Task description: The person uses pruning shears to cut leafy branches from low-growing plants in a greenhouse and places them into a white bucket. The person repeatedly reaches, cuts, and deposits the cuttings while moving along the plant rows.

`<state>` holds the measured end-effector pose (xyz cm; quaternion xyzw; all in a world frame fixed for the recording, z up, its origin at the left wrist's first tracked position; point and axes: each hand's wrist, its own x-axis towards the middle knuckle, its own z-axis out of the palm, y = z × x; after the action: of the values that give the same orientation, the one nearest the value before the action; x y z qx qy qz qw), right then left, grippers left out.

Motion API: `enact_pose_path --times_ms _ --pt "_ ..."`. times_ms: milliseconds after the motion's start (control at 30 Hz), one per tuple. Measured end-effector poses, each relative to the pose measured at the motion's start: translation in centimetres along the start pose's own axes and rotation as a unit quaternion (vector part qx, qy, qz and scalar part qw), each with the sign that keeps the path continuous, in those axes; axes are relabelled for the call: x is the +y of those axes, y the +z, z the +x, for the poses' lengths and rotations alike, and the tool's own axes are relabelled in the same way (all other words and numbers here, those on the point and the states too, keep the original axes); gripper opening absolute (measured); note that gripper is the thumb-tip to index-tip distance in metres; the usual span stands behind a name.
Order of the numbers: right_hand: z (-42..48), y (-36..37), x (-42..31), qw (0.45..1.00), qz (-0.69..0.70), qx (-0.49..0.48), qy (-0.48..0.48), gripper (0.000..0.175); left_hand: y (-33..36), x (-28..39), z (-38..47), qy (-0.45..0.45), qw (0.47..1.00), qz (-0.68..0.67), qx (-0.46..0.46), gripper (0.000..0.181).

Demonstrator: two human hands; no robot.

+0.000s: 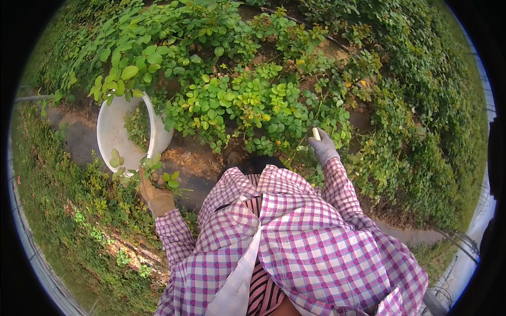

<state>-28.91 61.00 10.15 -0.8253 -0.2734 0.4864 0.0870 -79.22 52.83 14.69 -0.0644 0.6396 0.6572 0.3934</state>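
Observation:
My left hand [157, 196], in a tan glove, is closed around a bunch of leafy cut stems [152, 168] at the near rim of a white plastic bucket [103, 130]. The bucket leans with its mouth towards the left, and green cuttings [137, 127] lie inside it. On the right, my right hand [324, 147], in a grey glove, grips a tool by its pale handle [316, 133]. The tool's working end is hidden or too small to tell. It is beside the leaves of a low rose-like bush [276, 106].
Dense leafy bushes [415, 118] fill the far side and the right. Another planted row [79, 221] runs along the left. Dark ground sheet [81, 138] and dry leaf litter [191, 162] lie between the rows. A thin dark pipe [336, 41] crosses the bushes at the top.

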Motion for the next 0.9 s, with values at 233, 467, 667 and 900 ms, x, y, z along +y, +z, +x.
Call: enact_pose_path --times_ms 233,467,667,900 --pt "2.5 -3.9 -1.8 0.999 0.011 -0.019 -0.025 0.070 -1.3 1.1 -2.9 0.141 0.982 0.128 0.008 0.042" --pt "2.8 -4.2 -2.1 1.000 0.008 -0.017 -0.012 0.070 1.1 0.4 -3.1 0.099 0.990 0.096 0.017 0.041" --pt "3.0 -2.3 -1.2 0.997 0.070 0.015 -0.028 0.065 5.0 2.6 1.3 0.076 0.993 0.092 -0.007 0.036" --pt "2.9 1.2 -3.3 0.980 0.174 0.081 -0.050 0.062 9.6 1.2 9.3 0.035 0.986 0.128 -0.100 0.033"
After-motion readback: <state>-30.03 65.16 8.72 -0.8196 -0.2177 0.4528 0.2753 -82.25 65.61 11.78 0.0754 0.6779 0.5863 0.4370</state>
